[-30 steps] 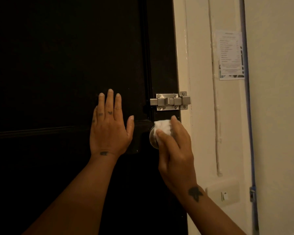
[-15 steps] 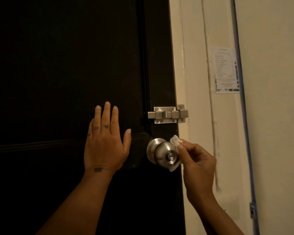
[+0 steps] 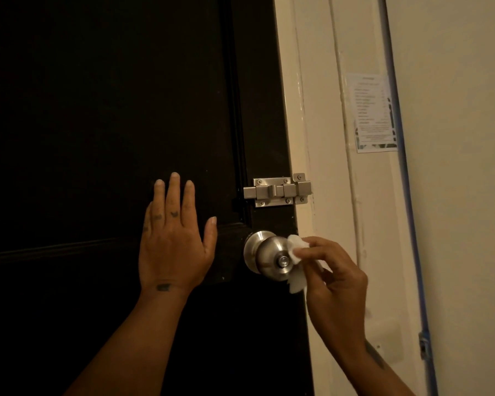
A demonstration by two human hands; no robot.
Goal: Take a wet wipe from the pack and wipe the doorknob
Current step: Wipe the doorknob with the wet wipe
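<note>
A person's right hand (image 3: 333,281) pinches a soft, limp wet wipe (image 3: 295,254) against the doorknob's (image 3: 270,255) slick right side; the left hand (image 3: 173,241) rests flat, unclenched, left of it.

The left hand (image 3: 173,247) lies flat, palm forward, fingers straight and pointing up, held close together, with the thumb spread to the right. Its forearm runs down to the lower left, and small tattoos mark the fingers and wrist. The right hand (image 3: 336,277) is raised at the same height, palm turned left, its fingers curled and pinched on a wipe (image 3: 295,252). Its forearm slants to the lower right.
</note>
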